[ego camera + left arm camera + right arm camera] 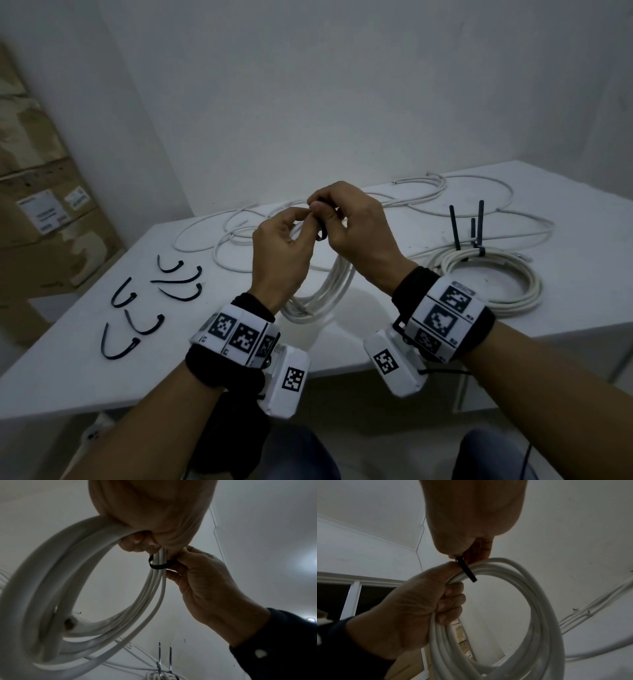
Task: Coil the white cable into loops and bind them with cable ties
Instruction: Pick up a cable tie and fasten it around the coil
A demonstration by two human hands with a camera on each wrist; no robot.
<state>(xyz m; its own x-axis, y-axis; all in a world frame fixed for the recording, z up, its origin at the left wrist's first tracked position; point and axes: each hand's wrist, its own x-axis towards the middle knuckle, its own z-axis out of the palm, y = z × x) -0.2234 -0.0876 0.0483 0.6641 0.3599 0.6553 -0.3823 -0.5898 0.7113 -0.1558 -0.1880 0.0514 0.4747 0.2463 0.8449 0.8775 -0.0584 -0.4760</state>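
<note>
We are in the binding step: the white cable [330, 287] is gathered into a coil held up above the table [102, 329], its lower loops hanging down toward the tabletop. Our left hand [281, 260] has its fingers curled round the top of the bundle, and the right wrist view shows that grip keeping the strands together. Our right hand [356, 233] pinches a black cable tie [157, 565] that is wrapped round the strands just beside the left fingers; one free end [467, 570] of it sticks out below the right fingertips. We cannot tell whether the tail has entered the tie's head yet. By our reading, the next move calls for feeding or pulling the tail through and drawing it snug while the left hand keeps the loops from springing apart. A bound coil [493, 281] with upright tie tails lies to the right on the table, spare ties [137, 308] lie to the left, and loose cable [445, 195] trails behind.
</note>
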